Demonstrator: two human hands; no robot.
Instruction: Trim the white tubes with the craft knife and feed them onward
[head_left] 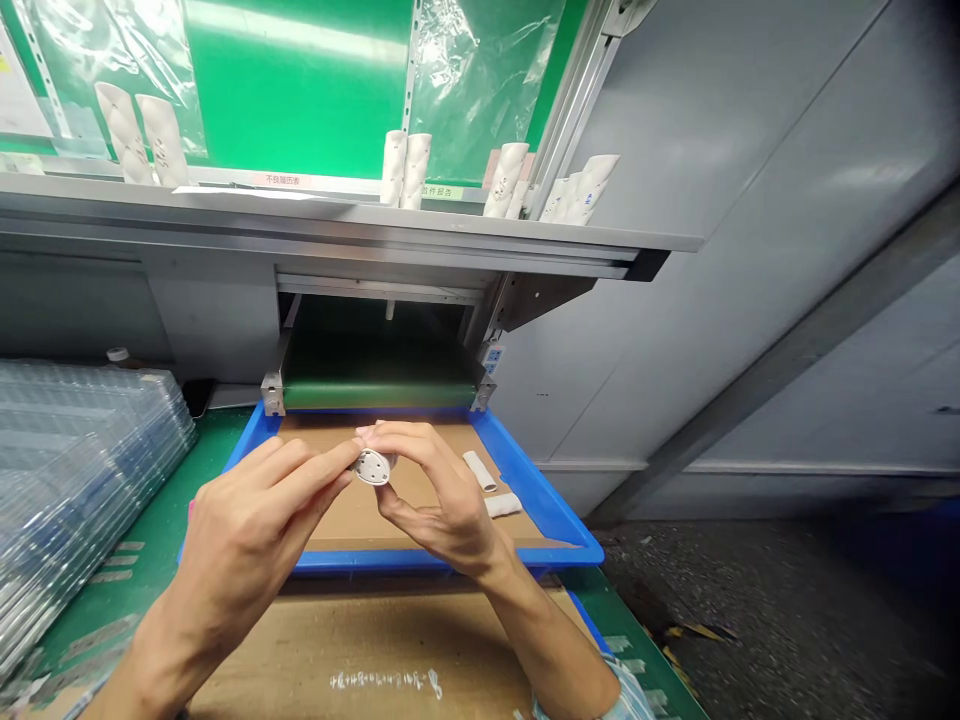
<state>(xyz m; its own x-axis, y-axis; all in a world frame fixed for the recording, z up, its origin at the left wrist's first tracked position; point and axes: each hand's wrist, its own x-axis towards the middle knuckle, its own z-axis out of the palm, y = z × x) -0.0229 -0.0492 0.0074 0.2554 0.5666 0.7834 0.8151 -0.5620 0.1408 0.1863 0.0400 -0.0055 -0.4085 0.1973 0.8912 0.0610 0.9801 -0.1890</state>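
Both hands meet over the blue tray, around a white plastic tube-shaped part (372,468). Its oval end, with several small holes, faces me. My right hand (442,495) grips it from the right, thumb below and fingers above. My left hand (255,520) is closed in a pinch at its left edge; whether those fingertips hold anything smaller is hidden. Two loose white tubes lie in the tray to the right of my right hand, one upper tube (480,471) and one lower tube (503,505).
The cardboard-lined blue tray (442,560) sits below the end of a green conveyor belt (379,390). Stacked clear plastic trays (90,480) stand at left. A metal shelf (360,225) with several white tubes crosses above. Cardboard with handwriting (360,640) lies in front.
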